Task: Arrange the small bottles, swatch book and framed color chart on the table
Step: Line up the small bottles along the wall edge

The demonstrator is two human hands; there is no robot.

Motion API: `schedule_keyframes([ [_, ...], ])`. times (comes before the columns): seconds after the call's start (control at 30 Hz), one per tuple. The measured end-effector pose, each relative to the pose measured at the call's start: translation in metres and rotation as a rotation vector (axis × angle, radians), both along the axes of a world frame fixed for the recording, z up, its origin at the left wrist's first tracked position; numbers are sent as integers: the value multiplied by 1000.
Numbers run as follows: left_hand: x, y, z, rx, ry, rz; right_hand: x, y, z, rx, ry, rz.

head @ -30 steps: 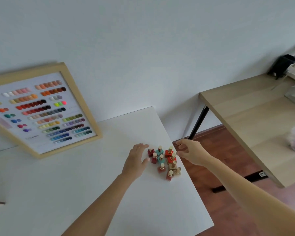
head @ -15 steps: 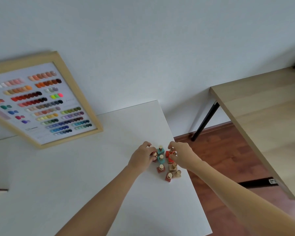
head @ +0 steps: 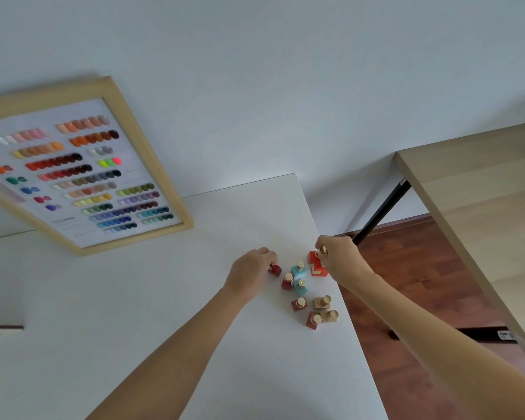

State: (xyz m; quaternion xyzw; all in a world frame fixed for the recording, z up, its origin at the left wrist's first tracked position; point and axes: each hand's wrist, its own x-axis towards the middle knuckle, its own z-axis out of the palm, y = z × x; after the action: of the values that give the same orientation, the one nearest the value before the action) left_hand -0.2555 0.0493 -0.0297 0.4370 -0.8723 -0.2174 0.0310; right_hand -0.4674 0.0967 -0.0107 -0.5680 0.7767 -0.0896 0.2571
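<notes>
Several small square bottles with gold caps (head: 300, 286) cluster near the right edge of the white table (head: 134, 313): dark red, teal, bright red and tan ones. My left hand (head: 250, 272) is closed on a dark red bottle (head: 275, 269) at the cluster's left side. My right hand (head: 340, 257) pinches the gold cap of a bright red bottle (head: 315, 260) at the cluster's far right. The framed color chart (head: 76, 174), wood-framed with rows of colored swatches, leans against the wall at the back left. No swatch book is clearly visible.
The table's right edge runs just beside the bottles, with wooden floor (head: 406, 283) below. A light wood table (head: 479, 213) with a black leg stands to the right. A dark-edged object (head: 0, 330) pokes in at the far left.
Both hands came in from either side of the cluster and closed on bottles. The dark red and bright red bottles have spread slightly outward. The camera view shifted left.
</notes>
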Motion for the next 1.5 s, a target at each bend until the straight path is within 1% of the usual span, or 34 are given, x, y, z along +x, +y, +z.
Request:
schedule_keyframes([
  [0.17, 6, -10, 3, -3, 0, -90, 5, -26, 3, -18, 19, 51],
  [0.33, 0, -6, 3, 102, 109, -119, 13, -43, 2, -24, 39, 101],
  [0.47, -2, 3, -5, 189, 187, -55, 17, -50, 1, -16, 50, 138],
  [0.6, -4, 21, -11, 189, 240, -1, 16, -49, 0, -36, 31, 154],
  [0.7, -11, 33, -13, 166, 208, 33, 15, -48, 0, -44, 30, 171],
  [0.83, -18, 37, -9, 93, 105, 93, 14, -48, -1, -41, 27, 179],
  [1.03, -23, 35, -4, -10, -86, 44, 13, -47, -5, -57, 16, 175],
  [1.23, -30, 29, -4, 16, -27, 50, 12, -53, -8, -67, -12, 163],
  [1.37, -28, 10, 0, 42, -65, 33, 9, -62, -7, -76, -25, 144],
  [1.5, -23, -28, 11, 61, -78, 20, 1, -78, -5, -103, -65, 78],
])
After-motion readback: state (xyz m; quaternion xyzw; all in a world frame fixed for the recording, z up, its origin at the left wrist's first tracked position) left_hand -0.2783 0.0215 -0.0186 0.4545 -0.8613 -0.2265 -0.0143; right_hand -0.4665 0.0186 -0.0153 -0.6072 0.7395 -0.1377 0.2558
